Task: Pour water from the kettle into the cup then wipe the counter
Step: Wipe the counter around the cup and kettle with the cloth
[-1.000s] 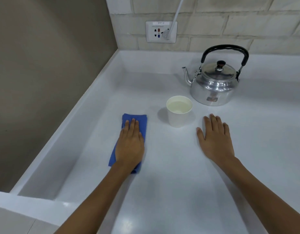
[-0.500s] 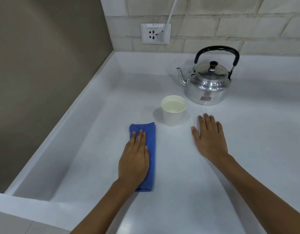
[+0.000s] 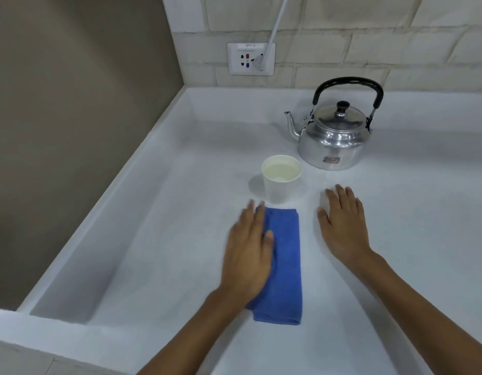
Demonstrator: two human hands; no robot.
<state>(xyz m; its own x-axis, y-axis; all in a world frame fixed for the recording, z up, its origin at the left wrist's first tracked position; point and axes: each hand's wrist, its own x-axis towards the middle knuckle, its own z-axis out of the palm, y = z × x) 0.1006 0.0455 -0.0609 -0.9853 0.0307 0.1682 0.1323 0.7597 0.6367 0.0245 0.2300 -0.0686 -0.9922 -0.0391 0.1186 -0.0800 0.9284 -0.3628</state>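
Your left hand (image 3: 249,253) lies flat and open on the left part of the blue cloth (image 3: 281,266), with the fingers stretched out and nothing pinched. It looks blurry, so it seems to be sliding. A flat palm is a good way to hold a cloth for wiping, because it pushes the cloth down on the table (image 3: 410,212) and drags it along without bunching it up. The cloth is folded into a long strip that points away from you, and its far end sits near the cup (image 3: 281,178) without touching it, as far as you can tell. Your right hand (image 3: 342,226) is also flat and open, fingers spread, resting on the bare table just to the right of the cloth. It holds nothing, and it likely sits there to keep you steady while the other hand wipes. The cup stands upright with water in it, so the pouring part looks done. The kettle (image 3: 334,136) stands behind the cup and to the right, lid on, handle up, spout pointing left, set down out of the way of the wiping. Watch the cup, because a push from the cloth could tip it and spill the water. On the wall behind, a white cord (image 3: 275,31) runs up from a socket (image 3: 251,59).
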